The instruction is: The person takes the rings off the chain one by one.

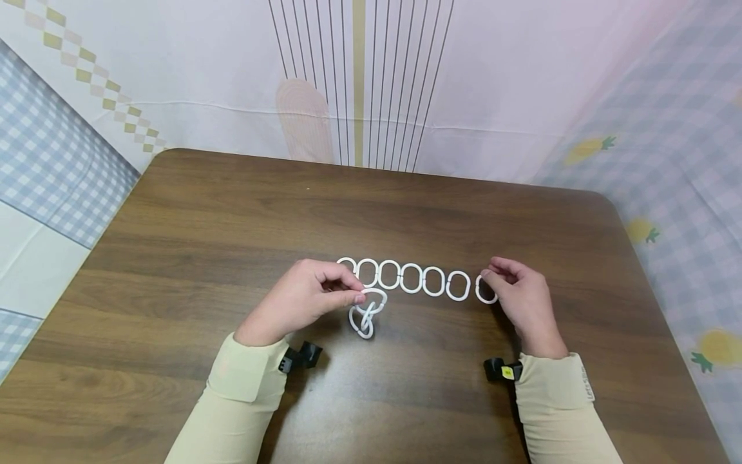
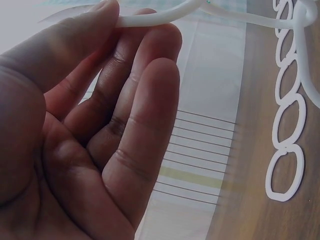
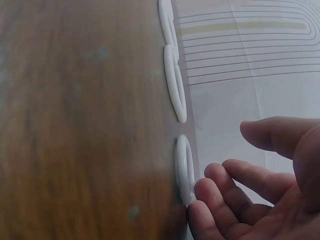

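Between thumb and fingers my left hand (image 1: 301,299) pinches a white oval plastic ring (image 1: 377,291). Other rings (image 1: 351,317) are linked through it in a short chain below. Up close, the left wrist view has the held ring (image 2: 155,19) between thumb and fingertips. At the right end of a row of similar white rings (image 1: 411,265), my right hand (image 1: 526,303) reaches over the last ring (image 1: 478,290). The right wrist view has its thumb well apart from the fingers, with fingertips right at that ring (image 3: 183,165), which stays on the table.
The rings lie on a brown wood-grain table (image 1: 232,212), the last one spaced slightly from the others. A patterned cloth (image 1: 220,71) hangs behind the table's far edge. Black wrist cameras (image 1: 310,354) are strapped at both sleeves.
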Tool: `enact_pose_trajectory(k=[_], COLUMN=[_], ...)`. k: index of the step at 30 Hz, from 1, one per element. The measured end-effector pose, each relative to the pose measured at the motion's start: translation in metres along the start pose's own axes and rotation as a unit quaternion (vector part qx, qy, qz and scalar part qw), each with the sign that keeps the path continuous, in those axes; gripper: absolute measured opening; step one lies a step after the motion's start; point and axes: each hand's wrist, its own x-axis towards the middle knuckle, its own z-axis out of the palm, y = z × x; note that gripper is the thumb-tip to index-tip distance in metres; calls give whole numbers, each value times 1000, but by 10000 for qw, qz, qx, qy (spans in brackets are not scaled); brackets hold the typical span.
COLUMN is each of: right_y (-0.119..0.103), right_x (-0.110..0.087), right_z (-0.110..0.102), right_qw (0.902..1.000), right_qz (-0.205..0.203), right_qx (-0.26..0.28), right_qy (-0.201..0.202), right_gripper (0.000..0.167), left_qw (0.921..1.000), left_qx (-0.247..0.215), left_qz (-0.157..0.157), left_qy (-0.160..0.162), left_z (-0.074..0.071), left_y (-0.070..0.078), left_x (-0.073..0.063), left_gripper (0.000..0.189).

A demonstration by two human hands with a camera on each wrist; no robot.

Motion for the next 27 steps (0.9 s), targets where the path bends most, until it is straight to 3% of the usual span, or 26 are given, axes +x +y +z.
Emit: enact_pose_trajectory(k=[27], right_y=[-2], right_x=[-2], right_z=[5], right_qw=[9996], right_qz=[-194], right_qx=[74], right_qy=[-196], right_gripper=[38], left_qw=[10000], left_qx=[-72], left_qz=[-37], left_qy=[-3], left_z=[1], left_y=[2], left_x=[0], left_gripper=[5])
